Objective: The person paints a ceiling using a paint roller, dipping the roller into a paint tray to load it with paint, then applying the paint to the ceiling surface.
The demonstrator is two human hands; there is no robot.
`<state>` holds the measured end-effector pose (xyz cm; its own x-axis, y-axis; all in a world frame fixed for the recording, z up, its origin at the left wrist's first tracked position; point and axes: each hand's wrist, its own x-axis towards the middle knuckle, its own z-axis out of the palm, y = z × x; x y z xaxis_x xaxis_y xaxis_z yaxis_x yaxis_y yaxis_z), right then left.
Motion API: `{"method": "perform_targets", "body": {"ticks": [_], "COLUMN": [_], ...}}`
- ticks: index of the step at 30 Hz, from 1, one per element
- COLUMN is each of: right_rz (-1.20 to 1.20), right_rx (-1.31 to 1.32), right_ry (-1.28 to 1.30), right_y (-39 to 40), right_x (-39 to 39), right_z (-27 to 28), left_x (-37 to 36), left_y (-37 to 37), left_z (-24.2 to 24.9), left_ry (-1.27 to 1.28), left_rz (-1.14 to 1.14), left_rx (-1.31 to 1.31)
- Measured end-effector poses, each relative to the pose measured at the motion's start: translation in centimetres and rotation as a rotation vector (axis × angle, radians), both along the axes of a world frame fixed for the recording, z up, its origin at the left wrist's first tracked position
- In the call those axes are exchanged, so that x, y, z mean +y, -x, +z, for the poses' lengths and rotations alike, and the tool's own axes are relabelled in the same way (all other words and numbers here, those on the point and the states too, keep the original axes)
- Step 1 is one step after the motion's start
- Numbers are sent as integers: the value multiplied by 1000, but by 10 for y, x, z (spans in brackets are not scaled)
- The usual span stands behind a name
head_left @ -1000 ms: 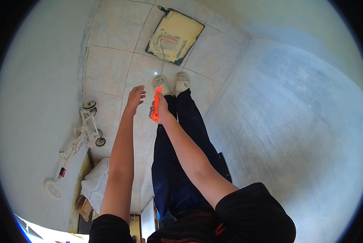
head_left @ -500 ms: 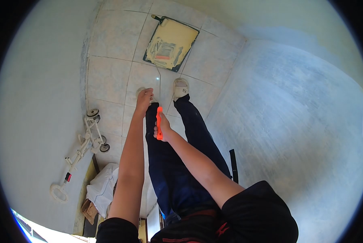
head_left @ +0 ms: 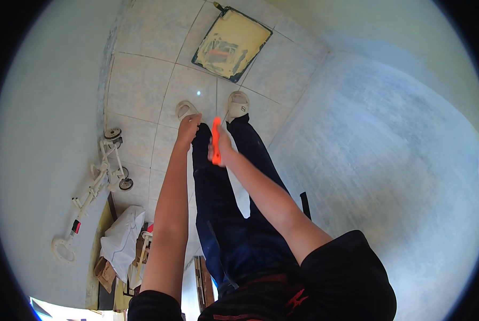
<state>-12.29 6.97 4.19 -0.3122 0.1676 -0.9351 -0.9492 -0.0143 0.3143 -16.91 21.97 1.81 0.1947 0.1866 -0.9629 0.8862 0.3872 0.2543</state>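
Observation:
My right hand [head_left: 223, 145] is wrapped round the orange handle [head_left: 216, 142] of a paint roller. Its thin metal rod [head_left: 216, 96] runs away from me to the near edge of a dark paint tray [head_left: 197, 62]. Pale yellow paint [head_left: 244, 32] coats the tray, and the roller head [head_left: 218, 53] seems to lie in its near part, smeared with paint. My left hand [head_left: 188, 130] hangs over my left foot with fingers curled, and I see nothing in it. A paintbrush [head_left: 218, 7] rests at the tray's far left corner.
Tiles [head_left: 138, 80] cover the floor, with walls on both sides. My sandalled feet [head_left: 239, 105] stand before the tray. A white wheeled frame [head_left: 103, 166] leans along the left wall, near a white sack [head_left: 121, 238]. The right wall [head_left: 357, 134] is patchy blue-white.
My right hand and the roller handle have moved forward and slightly right. The left hand stays nearly in place. The view has shifted, so the tray sits higher in the picture.

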Motion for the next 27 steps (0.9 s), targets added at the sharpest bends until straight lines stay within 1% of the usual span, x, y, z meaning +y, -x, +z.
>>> {"method": "perform_targets", "body": {"ticks": [1,4,6,8,9,14,16,20,23,27], "right_rz": [-28,-36,-27,168,182,148,116,131,108,95], "right_rx": [-83,-74,-62,-79,-78,-110,-180,-175,-116,-155], "right_ry": [-12,36,28,102,99,82,15,9,19,61], "right_y": [-15,-21,5,35,42,18,11,12,18,11], "right_x": [13,28,16,3,-3,10,12,10,14,33], "right_z": [-3,-4,8,20,19,12,8,7,3,-12], "left_x": [3,13,19,25,28,40,44,49,49,46], "left_y": [4,16,21,28,31,42,47,53,53,54], "left_z": [-2,-5,-6,-8,-10,-17,-20,-23,-23,-24], "left_ry": [-3,-2,-1,6,5,-12,-11,-14,-14,-16], "left_rz": [20,44,59,25,28,41,41,41,38,35], "left_rx": [-7,-9,-3,18,18,-22,-12,-3,-2,-10]}}
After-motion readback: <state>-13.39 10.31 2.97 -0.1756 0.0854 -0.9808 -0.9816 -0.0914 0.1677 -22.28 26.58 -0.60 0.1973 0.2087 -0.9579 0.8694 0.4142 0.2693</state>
